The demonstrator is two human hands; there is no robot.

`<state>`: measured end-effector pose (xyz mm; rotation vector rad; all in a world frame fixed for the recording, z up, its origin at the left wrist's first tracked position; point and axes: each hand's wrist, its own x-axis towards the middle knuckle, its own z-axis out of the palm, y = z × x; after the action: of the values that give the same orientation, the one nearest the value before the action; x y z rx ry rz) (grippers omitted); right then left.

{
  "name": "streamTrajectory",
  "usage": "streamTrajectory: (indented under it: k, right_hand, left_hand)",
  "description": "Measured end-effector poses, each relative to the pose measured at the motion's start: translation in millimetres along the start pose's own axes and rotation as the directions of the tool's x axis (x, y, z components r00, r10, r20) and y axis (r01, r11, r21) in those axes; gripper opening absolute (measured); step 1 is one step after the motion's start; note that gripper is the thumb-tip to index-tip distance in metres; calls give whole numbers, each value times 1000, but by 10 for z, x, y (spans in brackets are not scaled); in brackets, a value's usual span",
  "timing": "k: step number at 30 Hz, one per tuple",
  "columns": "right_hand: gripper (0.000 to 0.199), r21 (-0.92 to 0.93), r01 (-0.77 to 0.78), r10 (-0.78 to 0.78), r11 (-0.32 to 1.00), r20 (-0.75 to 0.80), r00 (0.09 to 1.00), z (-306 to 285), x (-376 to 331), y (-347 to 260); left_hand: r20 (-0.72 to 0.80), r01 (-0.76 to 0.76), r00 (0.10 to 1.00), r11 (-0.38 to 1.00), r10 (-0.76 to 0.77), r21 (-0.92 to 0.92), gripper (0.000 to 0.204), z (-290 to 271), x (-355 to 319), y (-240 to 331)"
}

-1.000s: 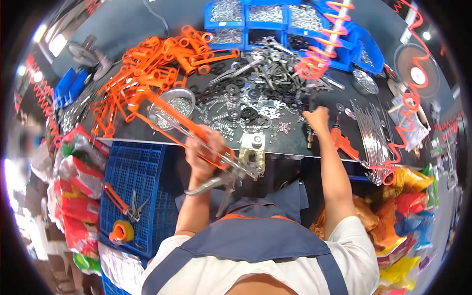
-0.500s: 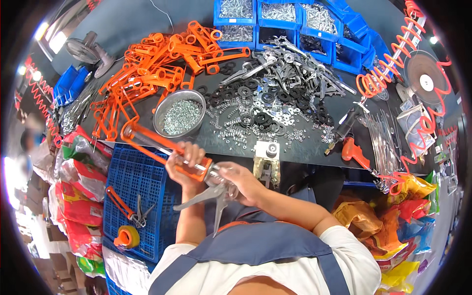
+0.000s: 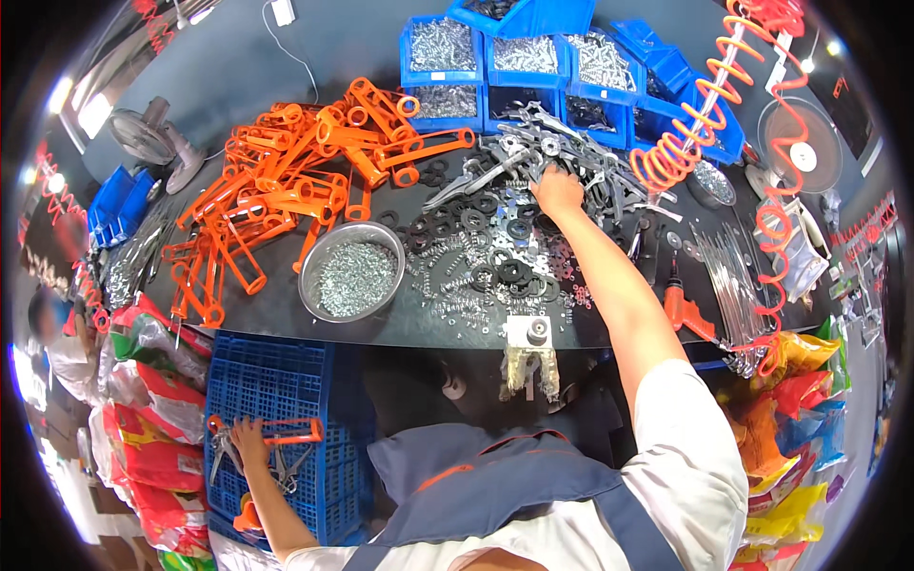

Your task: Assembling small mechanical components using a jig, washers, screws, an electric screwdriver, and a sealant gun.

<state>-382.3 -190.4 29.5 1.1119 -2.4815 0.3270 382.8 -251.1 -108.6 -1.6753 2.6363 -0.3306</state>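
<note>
Down at the left, my left hand (image 3: pixel 249 443) is closed round a caulking gun with an orange frame (image 3: pixel 297 434), at the top of a stack of blue plastic crates (image 3: pixel 271 376). The gun's metal handle and trigger (image 3: pixel 221 451) stick out left of the hand. Another gun's grey handle (image 3: pixel 286 472) shows below it. My right hand (image 3: pixel 559 190) reaches across the bench into the pile of grey metal handles (image 3: pixel 609 176), its fingers curled at the edge near black rings (image 3: pixel 519 228). What those fingers pinch is hidden.
Orange frames (image 3: pixel 286 195) heap at the back left, beside a metal bowl of small parts (image 3: pixel 352 276). Blue bins (image 3: pixel 524 62) of hardware stand behind. A fixture (image 3: pixel 529 333) sits at the bench's front edge. To the right are an orange power driver (image 3: pixel 684 309), metal rods (image 3: pixel 728 285) and a coiled red hose (image 3: pixel 705 124).
Both hands were on one caulking gun in front of my body. The left has carried a gun down-left to the crates; the right has let go and stretched forward to the grey handles.
</note>
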Motion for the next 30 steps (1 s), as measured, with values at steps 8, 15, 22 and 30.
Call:
streamTrajectory:
  k: [8, 15, 22, 30]
  right_hand:
    - [21, 383, -115, 115, 916, 22, 993, 130, 405, 943]
    - [27, 450, 363, -178, 816, -402, 898, -592, -602, 794]
    - [33, 384, 736, -386, 557, -665, 639, -1346, -2182, 149]
    - [19, 967, -124, -237, 222, 177, 955, -1519, -3010, 41]
  left_hand:
    - [236, 314, 929, 945, -286, -90, 71, -900, -114, 977]
    - [-88, -113, 993, 401, 79, -909, 30, -1798, 297, 2756]
    - [143, 292, 954, -705, 264, -647, 34, -2423, 702, 4458]
    - [137, 430, 847, -511, 513, -744, 30, -2289, 316, 4540]
